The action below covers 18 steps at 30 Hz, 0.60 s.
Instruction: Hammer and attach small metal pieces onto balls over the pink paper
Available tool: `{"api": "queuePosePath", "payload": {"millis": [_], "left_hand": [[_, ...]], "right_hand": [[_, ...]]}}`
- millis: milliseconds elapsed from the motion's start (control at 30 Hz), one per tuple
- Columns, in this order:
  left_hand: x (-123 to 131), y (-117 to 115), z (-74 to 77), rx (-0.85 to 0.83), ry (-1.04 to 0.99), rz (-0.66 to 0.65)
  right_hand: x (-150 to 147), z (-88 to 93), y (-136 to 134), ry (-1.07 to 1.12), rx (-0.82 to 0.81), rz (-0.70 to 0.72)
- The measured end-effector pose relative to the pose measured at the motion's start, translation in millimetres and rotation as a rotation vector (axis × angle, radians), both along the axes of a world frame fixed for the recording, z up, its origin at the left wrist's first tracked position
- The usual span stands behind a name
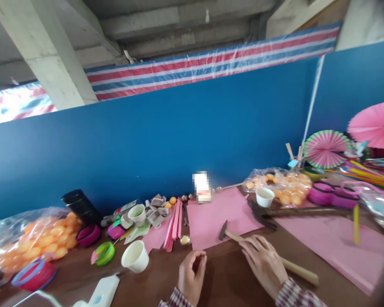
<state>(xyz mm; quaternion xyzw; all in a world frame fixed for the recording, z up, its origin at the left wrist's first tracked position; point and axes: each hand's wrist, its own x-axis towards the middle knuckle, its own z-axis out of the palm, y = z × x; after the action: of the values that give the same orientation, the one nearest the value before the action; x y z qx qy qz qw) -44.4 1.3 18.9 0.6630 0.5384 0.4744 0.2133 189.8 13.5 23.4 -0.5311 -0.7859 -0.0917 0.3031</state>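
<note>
Lying over the mid-handle of a hammer (299, 270), the R hand (263, 261) had its fingers stretched fwd, roughly toward the dark head. Fingers touched the wood, but the thumb was hidden, so couldn't tell if the hand gripped or merely rested; prob. it kept the tool from shifting. The hammer lay diagonally in front of the person, head away & to the L on a pink sheet (224, 213), handle end nearer & to the R over the brown table (225, 277); the sheet may have served as a work mat. The L hand (192, 275) was loosely curled, w/ a gap betw. thumb & fingers & nothing visible in it; it looked idle, apart from the hammer. Beyond it lay a bundle of pink strips (173, 231), side by side, seemingly to keep them tidy. A white cup (135, 257) stood to the L, another (265, 198) farther back on the R, just beside a clear bag of orange balls (289, 188) near the foot of the blue partition (179, 140); perhaps these sat at the back to leave working room up front.
</note>
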Motion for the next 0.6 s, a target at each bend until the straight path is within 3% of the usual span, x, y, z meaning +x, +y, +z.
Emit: {"api": "queuePosePath", "payload": {"millis": [267, 600], "left_hand": [[-3.3, 7.7, -7.3, 0.023, 0.111, 0.028], [3.9, 8.1, -0.4, -0.031, 0.192, 0.069]], "right_hand": [[-3.6, 0.2, -1.2, 0.127, -0.066, 0.090], [0.1, 5.4, -4.1, 0.192, -0.097, 0.093]]}}
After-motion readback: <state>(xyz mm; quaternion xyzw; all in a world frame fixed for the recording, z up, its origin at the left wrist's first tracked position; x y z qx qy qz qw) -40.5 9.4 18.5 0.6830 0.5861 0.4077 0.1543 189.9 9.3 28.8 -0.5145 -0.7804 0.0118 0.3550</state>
